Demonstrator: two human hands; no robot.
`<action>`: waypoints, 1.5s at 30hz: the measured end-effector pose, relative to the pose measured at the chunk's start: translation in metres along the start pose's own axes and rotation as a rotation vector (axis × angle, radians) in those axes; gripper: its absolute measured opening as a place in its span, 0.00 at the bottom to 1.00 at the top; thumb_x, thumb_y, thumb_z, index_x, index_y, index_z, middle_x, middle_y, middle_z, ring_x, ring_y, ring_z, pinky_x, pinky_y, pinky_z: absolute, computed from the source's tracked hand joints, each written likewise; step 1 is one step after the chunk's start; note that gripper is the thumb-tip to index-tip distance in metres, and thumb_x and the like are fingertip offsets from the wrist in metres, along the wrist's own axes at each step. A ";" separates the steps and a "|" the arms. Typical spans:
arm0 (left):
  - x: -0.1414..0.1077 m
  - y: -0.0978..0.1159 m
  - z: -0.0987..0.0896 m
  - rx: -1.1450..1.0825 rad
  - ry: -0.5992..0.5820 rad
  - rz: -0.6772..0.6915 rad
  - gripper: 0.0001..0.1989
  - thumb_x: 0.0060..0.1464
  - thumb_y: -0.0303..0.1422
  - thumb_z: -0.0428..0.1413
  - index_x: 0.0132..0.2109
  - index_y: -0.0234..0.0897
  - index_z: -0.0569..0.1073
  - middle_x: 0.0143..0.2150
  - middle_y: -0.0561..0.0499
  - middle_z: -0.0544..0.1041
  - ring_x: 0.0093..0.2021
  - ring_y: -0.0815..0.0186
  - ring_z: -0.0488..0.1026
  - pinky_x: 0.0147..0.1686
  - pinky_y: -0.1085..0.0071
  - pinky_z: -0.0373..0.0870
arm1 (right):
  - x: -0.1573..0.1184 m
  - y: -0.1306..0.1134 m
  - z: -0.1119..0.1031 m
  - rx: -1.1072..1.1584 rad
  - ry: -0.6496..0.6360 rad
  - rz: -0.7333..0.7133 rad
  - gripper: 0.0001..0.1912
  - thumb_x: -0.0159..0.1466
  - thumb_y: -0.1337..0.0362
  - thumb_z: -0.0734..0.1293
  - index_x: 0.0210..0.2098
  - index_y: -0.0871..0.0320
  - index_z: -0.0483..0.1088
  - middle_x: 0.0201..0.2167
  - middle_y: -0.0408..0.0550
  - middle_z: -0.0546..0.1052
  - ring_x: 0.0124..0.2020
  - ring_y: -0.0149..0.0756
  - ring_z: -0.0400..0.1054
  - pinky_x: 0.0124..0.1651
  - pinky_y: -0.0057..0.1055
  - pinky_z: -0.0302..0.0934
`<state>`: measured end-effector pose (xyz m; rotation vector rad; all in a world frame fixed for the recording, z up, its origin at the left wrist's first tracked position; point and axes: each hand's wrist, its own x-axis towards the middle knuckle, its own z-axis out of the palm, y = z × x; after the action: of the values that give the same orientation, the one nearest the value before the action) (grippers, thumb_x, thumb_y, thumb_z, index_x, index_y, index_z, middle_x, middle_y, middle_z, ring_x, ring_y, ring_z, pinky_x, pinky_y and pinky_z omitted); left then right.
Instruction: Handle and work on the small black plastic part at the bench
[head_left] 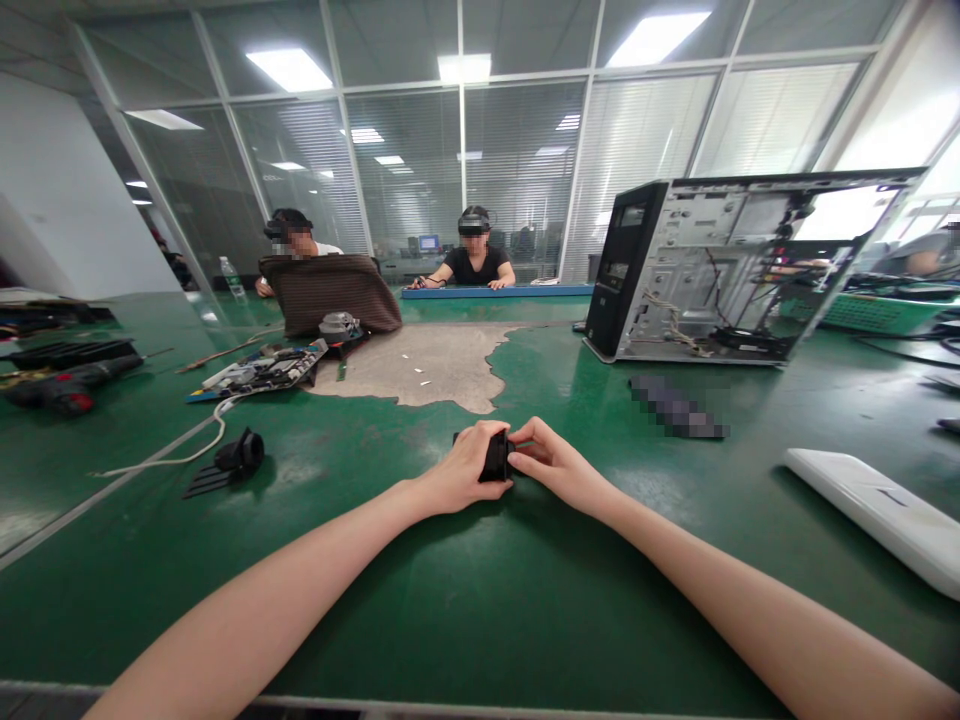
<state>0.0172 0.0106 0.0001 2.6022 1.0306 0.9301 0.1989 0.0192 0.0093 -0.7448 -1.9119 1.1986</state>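
Observation:
A small black boxy part (495, 458) is held just above the green tabletop in front of me. My left hand (466, 465) wraps round it from the left, thumb below and fingers over the top. From the right, my right hand (551, 458) pinches the part's right end between thumb and fingertips. The part's far side is hidden by my fingers, and its exact kind cannot be made out. Off to the left lies a black plastic piece with a round collar and prongs (240, 455).
An open computer case (697, 270) stands at the back right, a white panel (877, 510) at the right. Back left are a circuit board (262, 372), a white cable (217, 435), a brown cloth-covered box (330, 295) and a power drill (67, 385). Two people sit across.

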 end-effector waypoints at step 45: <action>0.000 0.001 -0.001 -0.008 -0.002 0.013 0.31 0.45 0.32 0.55 0.54 0.37 0.50 0.50 0.44 0.60 0.51 0.58 0.59 0.51 0.60 0.56 | 0.000 0.003 -0.002 -0.044 -0.026 0.029 0.12 0.56 0.62 0.64 0.38 0.56 0.59 0.38 0.45 0.67 0.40 0.34 0.66 0.44 0.37 0.63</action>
<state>0.0175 0.0099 0.0014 2.6061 1.0090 0.9328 0.2004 0.0210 0.0074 -0.7863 -1.9603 1.1922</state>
